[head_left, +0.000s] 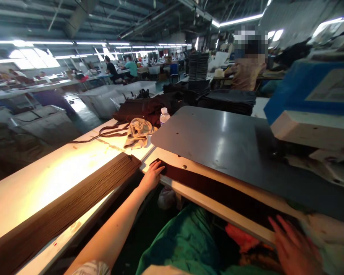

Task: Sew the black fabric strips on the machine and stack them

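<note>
The left hand point(152, 176) lay flat, fingers spread, on the far end of a dark strip point(218, 193) along the table's point(189, 162) near edge; the right hand point(294, 248), grip open, pressed its near end. Smoothing seemed underway; next, keeping it straight under the plate point(218, 141).

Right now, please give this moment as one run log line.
left hand: flat on dark strip, far end | right hand: on strip, near end | strip: lies along ledge under grey plate | strip stack: left table, untouched
</note>
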{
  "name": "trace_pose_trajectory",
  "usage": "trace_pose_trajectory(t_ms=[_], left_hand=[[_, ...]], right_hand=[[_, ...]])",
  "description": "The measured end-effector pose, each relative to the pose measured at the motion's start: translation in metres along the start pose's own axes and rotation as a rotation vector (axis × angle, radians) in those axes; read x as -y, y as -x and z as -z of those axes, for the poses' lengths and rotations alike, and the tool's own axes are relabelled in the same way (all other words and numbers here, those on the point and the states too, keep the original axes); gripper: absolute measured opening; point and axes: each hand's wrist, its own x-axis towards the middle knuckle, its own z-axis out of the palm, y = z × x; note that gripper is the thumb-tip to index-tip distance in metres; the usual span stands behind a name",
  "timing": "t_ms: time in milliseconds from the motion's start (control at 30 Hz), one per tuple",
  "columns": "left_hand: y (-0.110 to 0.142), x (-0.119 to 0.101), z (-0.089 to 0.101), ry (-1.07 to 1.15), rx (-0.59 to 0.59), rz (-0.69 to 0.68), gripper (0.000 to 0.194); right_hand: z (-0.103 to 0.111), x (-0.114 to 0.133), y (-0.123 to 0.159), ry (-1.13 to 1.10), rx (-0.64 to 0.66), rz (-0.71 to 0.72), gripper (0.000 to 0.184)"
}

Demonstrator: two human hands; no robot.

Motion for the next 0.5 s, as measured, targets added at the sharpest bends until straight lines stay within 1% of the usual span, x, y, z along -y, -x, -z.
trace_pose_trajectory(t_ms=[67, 100, 167, 233, 267, 300, 333, 367, 433, 500], left_hand=[[0.007, 0.015, 0.005, -0.004, 0.058, 0.049, 0.043], [0.009, 0.023, 0.011, -0.011, 0.054, 0.083, 0.040], [0.014, 0.042, 0.032, -0.060, 0.018, 0.199, 0.032], [0.016, 0.067, 0.060, -0.155, -0.016, 0.383, 0.028], [0.016, 0.081, 0.074, -0.219, -0.064, 0.506, 0.030], [0.017, 0.095, 0.087, -0.245, -0.074, 0.599, 0.038], [0.018, 0.108, 0.098, -0.239, -0.053, 0.710, 0.045], [0.020, 0.120, 0.107, -0.198, 0.014, 0.787, 0.048], [0.023, 0.136, 0.119, -0.128, 0.120, 0.801, 0.040], [0.027, 0.142, 0.126, -0.082, 0.167, 0.778, 0.034]], right_hand=[[-0.010, 0.013, -0.008, -0.006, 0.027, 0.050, 0.044], [-0.012, 0.014, -0.009, -0.032, 0.036, 0.059, 0.043], [-0.014, 0.011, -0.007, -0.085, 0.037, 0.060, 0.041], [-0.011, 0.004, -0.003, -0.121, 0.014, 0.037, 0.040], [-0.009, 0.001, 0.000, -0.133, -0.003, 0.015, 0.039], [-0.007, -0.001, 0.002, -0.141, -0.018, -0.008, 0.039], [-0.006, -0.001, 0.004, -0.149, -0.028, -0.027, 0.039], [-0.004, 0.000, 0.006, -0.157, -0.028, -0.040, 0.039], [-0.001, 0.005, 0.008, -0.173, -0.031, -0.056, 0.039], [0.002, 0.013, 0.006, -0.182, -0.030, -0.076, 0.039]])
